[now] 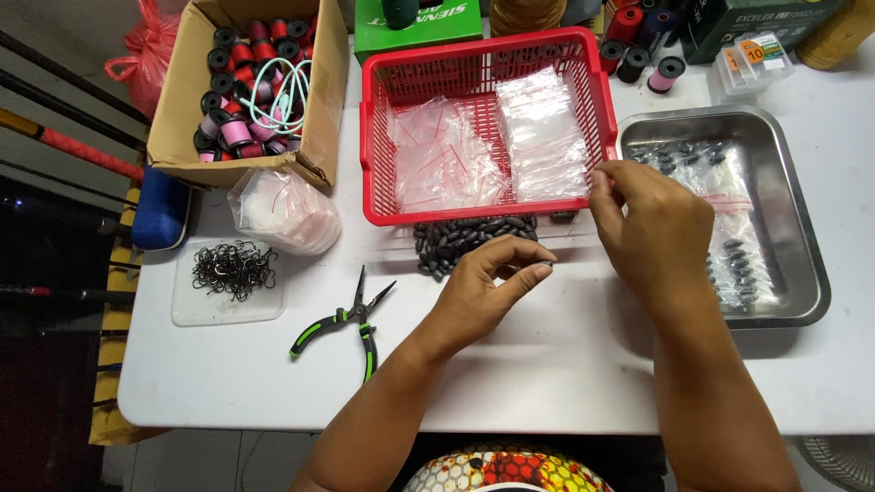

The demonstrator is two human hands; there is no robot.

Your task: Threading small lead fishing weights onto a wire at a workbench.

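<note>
The left hand [483, 292] is pinching a small dark sinker [545, 267]; the right hand [652, 228] is seemingly holding a clear bag [720, 202], best kept open.

Two bare forearms rising from the lower frame, left hand [483, 292] at centre, palm turned sideways, fingers [533, 273] curled in a pinch, right hand [652, 232] right of centre, back up, fingertips pinched at its upper left
</note>
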